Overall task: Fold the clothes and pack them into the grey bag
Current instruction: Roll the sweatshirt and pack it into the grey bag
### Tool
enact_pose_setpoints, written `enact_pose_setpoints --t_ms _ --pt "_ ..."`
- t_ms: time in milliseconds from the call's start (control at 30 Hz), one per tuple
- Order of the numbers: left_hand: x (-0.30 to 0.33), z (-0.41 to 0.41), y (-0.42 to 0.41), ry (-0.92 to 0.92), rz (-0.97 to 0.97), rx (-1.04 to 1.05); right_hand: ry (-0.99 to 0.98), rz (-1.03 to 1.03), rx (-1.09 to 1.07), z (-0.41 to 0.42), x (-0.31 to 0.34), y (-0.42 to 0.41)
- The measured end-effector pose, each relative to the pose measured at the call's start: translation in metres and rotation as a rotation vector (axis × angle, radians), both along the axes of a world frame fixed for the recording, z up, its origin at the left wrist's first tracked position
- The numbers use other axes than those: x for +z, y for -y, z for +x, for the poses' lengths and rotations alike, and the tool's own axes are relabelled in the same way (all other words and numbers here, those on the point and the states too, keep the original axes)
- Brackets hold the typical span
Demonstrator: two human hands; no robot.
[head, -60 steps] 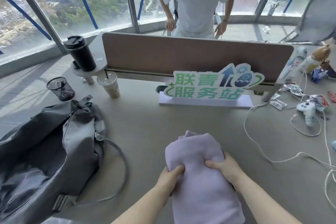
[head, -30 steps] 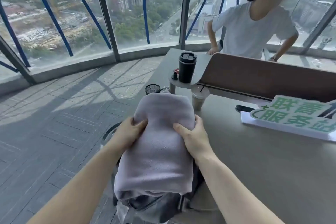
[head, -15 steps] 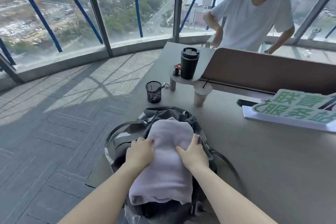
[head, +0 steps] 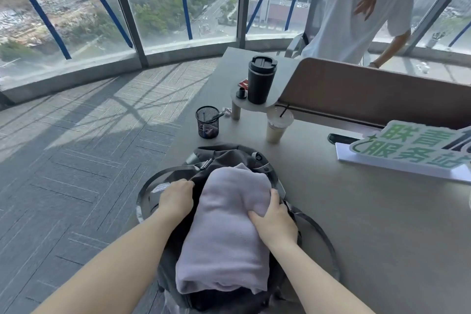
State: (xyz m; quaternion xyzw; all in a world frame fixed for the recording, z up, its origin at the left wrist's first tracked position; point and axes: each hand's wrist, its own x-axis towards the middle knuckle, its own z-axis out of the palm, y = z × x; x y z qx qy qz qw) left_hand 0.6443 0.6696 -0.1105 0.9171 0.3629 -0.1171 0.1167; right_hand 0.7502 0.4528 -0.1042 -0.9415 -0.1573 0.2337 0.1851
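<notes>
Folded lilac garment [head: 226,232] lies across the mouth of the grey bag [head: 224,155], which sits at the near edge of the table [head: 369,224]; I judge this the packing step, with the folding of this piece done and the cloth not yet down inside. My right hand [head: 276,222] clamps the garment's right flank, thumb pressed into the top of the cloth and fingers curled round the side. My left hand [head: 177,197] is off the cloth, just beside its left edge, resting at the bag's rim; its fingers curl downward there, but I cannot tell whether they grip the rim or only press on it. The garment runs lengthwise between my two wrists, its far end near the bag's buckles and its near end hanging over the dark opening below.

Next, as I see it, I need the left hand to spread the opening wide while the right pushes the bundle down and in, keeping the folds together. A loose strap [head: 323,245] loops beside the right wrist and could snag.
</notes>
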Motion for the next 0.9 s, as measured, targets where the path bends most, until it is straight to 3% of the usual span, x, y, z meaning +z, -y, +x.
enact_pose_setpoints --t_ms 167,233,300,400,500,567,733,900 --pt "0.048 0.017 -0.021 0.488 -0.291 0.39 0.108 -0.001 0.093 -0.009 0.007 -0.012" --pt "0.059 0.021 -0.018 0.613 -0.361 0.445 0.167 -0.006 0.13 -0.014 0.01 -0.02" --pt "0.054 0.021 -0.007 0.549 -0.343 0.363 0.17 -0.059 0.184 -0.015 0.01 -0.025" --pt "0.036 0.022 0.021 0.261 -0.195 0.106 0.075 -0.043 0.209 -0.009 0.009 -0.023" --pt "0.033 0.026 0.053 0.228 -0.081 -0.149 0.081 0.144 0.056 -0.002 0.006 -0.01" --pt "0.031 0.028 0.071 0.148 -0.112 -0.305 0.09 0.074 -0.001 0.003 -0.001 0.002" --pt "0.017 0.028 0.077 -0.04 -0.143 -0.356 0.012 -0.274 0.094 0.011 -0.017 0.022" --pt "0.012 0.024 0.078 -0.044 -0.098 -0.324 0.206 -0.26 0.111 0.017 -0.024 0.032"
